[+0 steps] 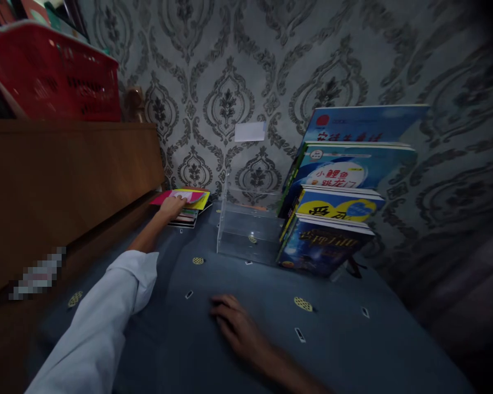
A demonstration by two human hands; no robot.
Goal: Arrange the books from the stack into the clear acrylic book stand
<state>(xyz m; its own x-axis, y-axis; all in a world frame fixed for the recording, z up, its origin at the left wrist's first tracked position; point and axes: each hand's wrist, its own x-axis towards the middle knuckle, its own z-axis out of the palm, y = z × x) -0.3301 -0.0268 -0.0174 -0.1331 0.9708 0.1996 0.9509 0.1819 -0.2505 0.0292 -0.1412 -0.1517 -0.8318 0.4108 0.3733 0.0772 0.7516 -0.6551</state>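
My left hand, reaching far out at the left, is closed on a pink booklet. That booklet lies on top of a small stack of books, with a yellow cover showing just beneath it. The undersides of my left fingers are hidden. Lower in the view, my right hand is over the dark blue cloth, empty, its fingers loosely bent and a little apart; it is slightly blurred. Ahead of it stands a clear acrylic stepped rack, whose right part holds several upright picture books in tiers.
A patterned cloth covers the surface. To the left rises a wooden cabinet with a red plastic basket on top. Behind is a wallpapered wall with a white label. A dark strap lies by the rack.
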